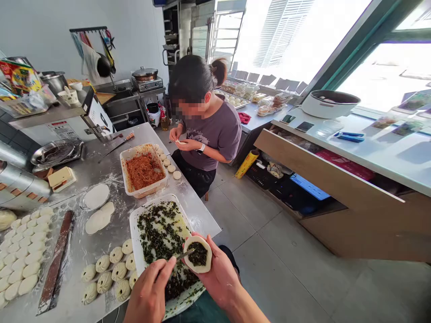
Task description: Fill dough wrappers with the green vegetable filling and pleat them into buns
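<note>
Tabletop (199,214) bears two tubs (134,229); left hand (148,287) grips one tool (183,255), right hand (220,274) cups wrapper (209,256).

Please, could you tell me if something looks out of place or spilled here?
The drawer under the counter at the picture's right stands open, with things inside exposed. Loose flour smears the table, which looks messy. Nothing visible appears damaged.

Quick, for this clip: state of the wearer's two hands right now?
Left hand: closed on a thin tool, its tip at the dark green filling.
Right hand: cupped palm up, holding a round dough wrapper under that filling.
</note>
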Tool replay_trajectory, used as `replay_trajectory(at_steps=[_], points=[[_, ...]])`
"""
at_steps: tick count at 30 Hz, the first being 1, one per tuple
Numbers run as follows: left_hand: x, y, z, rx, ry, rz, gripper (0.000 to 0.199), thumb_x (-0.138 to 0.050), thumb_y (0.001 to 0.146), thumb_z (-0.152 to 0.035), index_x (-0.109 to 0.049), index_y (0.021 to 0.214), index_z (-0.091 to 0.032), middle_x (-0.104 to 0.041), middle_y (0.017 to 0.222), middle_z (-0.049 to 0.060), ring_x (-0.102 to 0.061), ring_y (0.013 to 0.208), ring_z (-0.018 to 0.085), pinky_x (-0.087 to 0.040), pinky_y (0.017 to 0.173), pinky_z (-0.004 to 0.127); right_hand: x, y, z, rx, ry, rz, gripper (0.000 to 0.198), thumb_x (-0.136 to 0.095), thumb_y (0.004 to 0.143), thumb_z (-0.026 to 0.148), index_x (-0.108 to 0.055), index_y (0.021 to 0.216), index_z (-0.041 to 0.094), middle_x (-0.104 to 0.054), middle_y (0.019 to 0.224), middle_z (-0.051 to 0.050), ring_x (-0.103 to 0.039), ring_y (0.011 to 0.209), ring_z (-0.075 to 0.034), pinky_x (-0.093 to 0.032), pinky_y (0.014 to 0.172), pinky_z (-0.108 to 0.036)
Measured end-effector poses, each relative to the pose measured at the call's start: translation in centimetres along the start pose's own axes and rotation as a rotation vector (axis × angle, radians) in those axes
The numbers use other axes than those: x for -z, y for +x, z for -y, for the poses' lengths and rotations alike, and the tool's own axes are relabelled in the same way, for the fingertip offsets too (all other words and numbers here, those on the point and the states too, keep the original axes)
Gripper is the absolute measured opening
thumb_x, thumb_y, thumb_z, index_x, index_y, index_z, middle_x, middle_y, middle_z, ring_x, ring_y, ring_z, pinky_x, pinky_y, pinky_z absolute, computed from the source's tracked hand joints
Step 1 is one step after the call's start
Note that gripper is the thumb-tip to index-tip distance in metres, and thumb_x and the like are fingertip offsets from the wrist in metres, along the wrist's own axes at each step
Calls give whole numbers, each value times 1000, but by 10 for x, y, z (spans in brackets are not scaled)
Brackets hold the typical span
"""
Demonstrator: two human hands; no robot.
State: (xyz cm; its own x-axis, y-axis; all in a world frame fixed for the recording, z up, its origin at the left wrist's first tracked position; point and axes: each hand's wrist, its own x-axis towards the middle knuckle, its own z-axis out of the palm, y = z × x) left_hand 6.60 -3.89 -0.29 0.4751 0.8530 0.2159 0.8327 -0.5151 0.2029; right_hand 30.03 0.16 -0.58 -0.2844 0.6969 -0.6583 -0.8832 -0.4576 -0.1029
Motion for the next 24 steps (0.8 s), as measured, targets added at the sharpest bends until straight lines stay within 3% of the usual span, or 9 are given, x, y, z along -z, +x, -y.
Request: replay_trajectory(at_steps=[3,5,7,9,14,18,24], points=[[-1,-4,10,279,-98,140,40,-40,102,-19,-56,139,-25,-72,133,8,-72,118,17,-60,96,26,15,-5,18,24,-63,20,33,-68,92,28,-72,120,11,-77,121,-17,-72,111,-30,-61,100,-45],[-10,1,15,390,-89,384,41,-32,104,-21,-58,136,-28,-73,131,6,-74,112,19,-61,94,31,28,2,25,48,-72,-17,24,-64,93,25,-76,105,8,-80,105,-17,-74,104,-29,-62,99,-42],[-28,8,16,376,-42,629,44,-31,102,-21,-62,132,-32,-76,121,5,-75,105,22,-61,92,38,40,14,25,68,-62,-85,23,-59,96,24,-76,91,9,-80,92,-15,-75,95,-26,-64,95,-39],[-49,12,12,320,-10,763,42,-35,99,-19,-68,122,-32,-77,109,6,-76,99,26,-60,89,41,49,23,22,85,-36,-135,26,-56,97,24,-76,91,9,-80,93,-15,-76,96,-27,-65,94,-39],[-87,11,-5,269,-16,834,43,-38,91,-14,-72,114,-28,-75,106,9,-76,99,27,-59,87,39,67,23,12,53,-3,-129,30,-59,98,31,-75,101,6,-79,104,-20,-75,106,-33,-65,93,-43],[-92,11,-10,225,-71,875,41,-43,90,-19,-75,112,-32,-77,103,6,-76,97,26,-58,89,38,80,17,12,57,10,-168,29,-59,98,31,-75,100,6,-79,103,-20,-75,103,-32,-66,93,-43],[-93,8,-8,287,-116,846,49,-37,91,-19,-72,124,-29,-77,111,11,-75,103,30,-58,93,45,89,13,14,56,24,-184,29,-61,97,32,-75,100,6,-79,102,-19,-75,103,-33,-66,93,-45]])
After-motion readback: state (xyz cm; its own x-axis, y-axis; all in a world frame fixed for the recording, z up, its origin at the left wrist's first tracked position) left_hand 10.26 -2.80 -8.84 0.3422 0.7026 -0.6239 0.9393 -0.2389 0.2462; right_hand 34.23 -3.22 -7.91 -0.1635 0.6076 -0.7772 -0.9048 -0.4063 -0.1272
